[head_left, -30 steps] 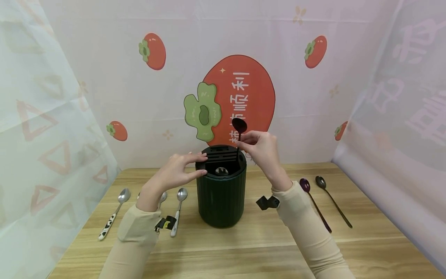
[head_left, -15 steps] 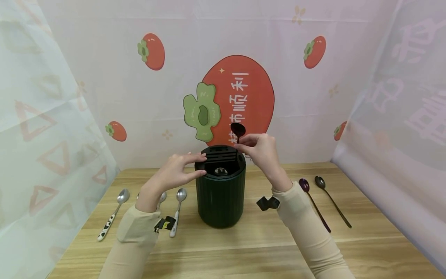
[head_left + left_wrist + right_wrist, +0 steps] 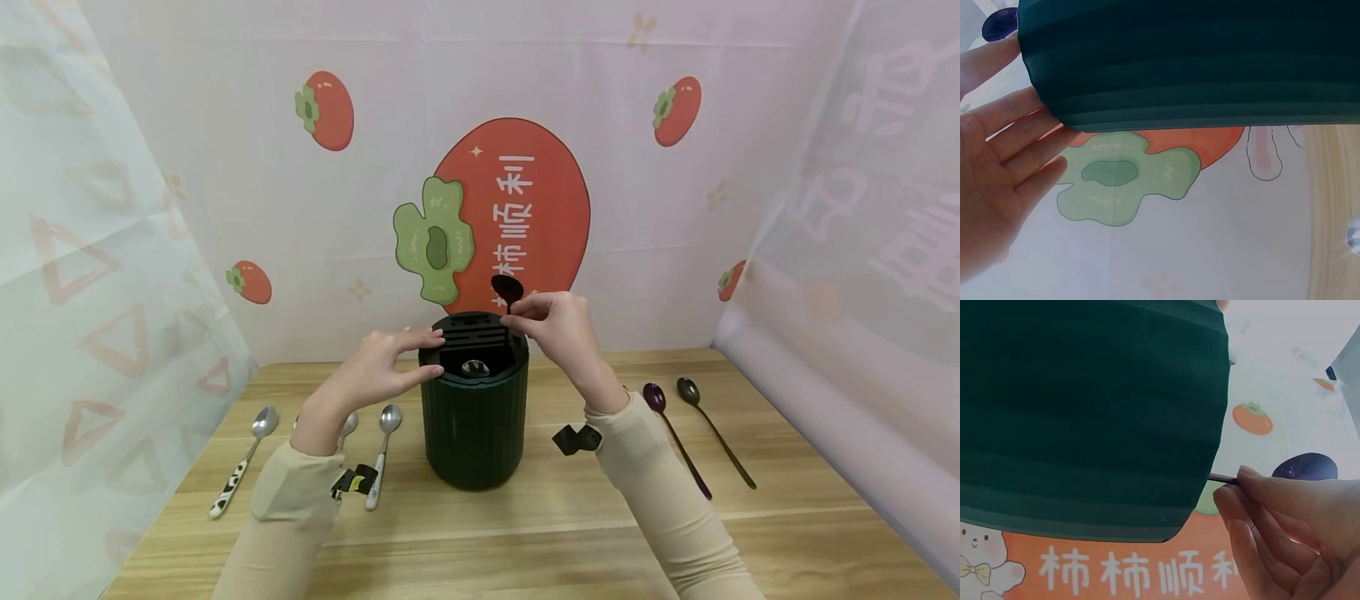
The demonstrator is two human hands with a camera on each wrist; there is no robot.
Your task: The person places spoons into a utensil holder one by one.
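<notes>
A dark green ribbed utensil holder [image 3: 475,433] stands upright mid-table, with a slotted black top [image 3: 472,335]. My right hand [image 3: 558,333] pinches a dark spoon [image 3: 507,287] by its handle, bowl up, above the holder's right rear edge. In the right wrist view the thin handle [image 3: 1222,479] runs from the fingertips behind the holder's rim. My left hand [image 3: 378,367] rests on the holder's left rim with fingers extended, also seen beside the green wall [image 3: 1179,69] in the left wrist view. Inside the front compartment sits a shiny spoon bowl [image 3: 476,368].
Left on the wooden table [image 3: 480,542] lie a spoon with a cow-print handle [image 3: 243,462] and a white-handled spoon [image 3: 382,454]; others are partly hidden by the left arm. On the right lie a purple spoon [image 3: 675,437] and a dark spoon [image 3: 712,429]. A printed cloth [image 3: 600,50] hangs behind.
My right hand has moved slightly down with the dark spoon, so its bowl sits lower and closer to the holder's top. The left hand has stayed on the rim.
</notes>
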